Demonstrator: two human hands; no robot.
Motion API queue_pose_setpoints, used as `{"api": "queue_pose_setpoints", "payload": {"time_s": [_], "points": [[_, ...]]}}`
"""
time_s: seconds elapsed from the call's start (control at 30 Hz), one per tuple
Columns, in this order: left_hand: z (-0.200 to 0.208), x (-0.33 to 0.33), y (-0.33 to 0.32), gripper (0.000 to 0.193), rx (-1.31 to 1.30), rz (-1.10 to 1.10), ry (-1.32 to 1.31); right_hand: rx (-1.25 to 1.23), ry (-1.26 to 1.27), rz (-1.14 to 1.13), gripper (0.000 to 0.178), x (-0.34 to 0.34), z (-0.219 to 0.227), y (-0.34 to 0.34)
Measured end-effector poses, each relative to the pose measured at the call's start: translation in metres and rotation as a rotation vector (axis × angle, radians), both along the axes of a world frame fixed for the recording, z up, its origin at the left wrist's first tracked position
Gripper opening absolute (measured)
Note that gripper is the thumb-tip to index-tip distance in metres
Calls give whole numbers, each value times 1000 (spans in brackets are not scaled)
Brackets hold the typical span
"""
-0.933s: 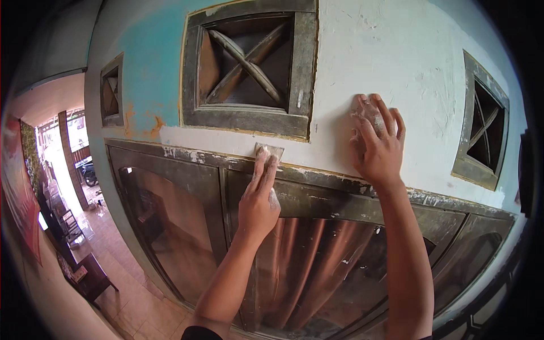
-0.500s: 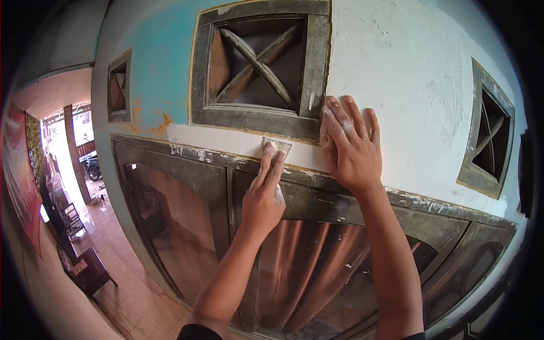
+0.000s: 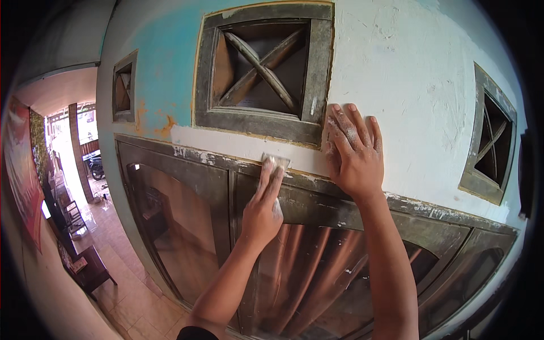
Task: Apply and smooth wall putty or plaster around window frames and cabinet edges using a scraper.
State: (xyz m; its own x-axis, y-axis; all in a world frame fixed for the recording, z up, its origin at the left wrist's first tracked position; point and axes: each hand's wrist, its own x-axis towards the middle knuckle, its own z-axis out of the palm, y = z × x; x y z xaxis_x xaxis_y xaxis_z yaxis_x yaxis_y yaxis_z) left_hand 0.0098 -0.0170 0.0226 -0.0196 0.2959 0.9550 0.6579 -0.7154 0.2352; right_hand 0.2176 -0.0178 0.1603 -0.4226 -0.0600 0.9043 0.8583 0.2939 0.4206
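Head cam: L hand (image 3: pixel 263 207) pinching scraper (image 3: pixel 285 162), ctr frame; R hand (image 3: pixel 357 158) spread on white wall (image 3: pixel 411 113). Prob. best flat, even press.

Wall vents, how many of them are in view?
3: a small vent at the left, a large vent at upper centre, another vent at the right. Others may be hidden.
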Motion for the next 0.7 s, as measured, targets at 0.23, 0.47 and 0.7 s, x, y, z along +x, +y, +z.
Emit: {"api": "queue_pose_setpoints", "payload": {"time_s": [0.23,0.47,0.7], "points": [[24,-1,-3,81,11,-1,18,-9,6,8,45,3,0,0],[12,-8,6,83,70,37,39,-15,2,18,45,0,-1,0],[1,4,-2,75,16,-48,-28,-20,20,15,46,2,0,-3]]}}
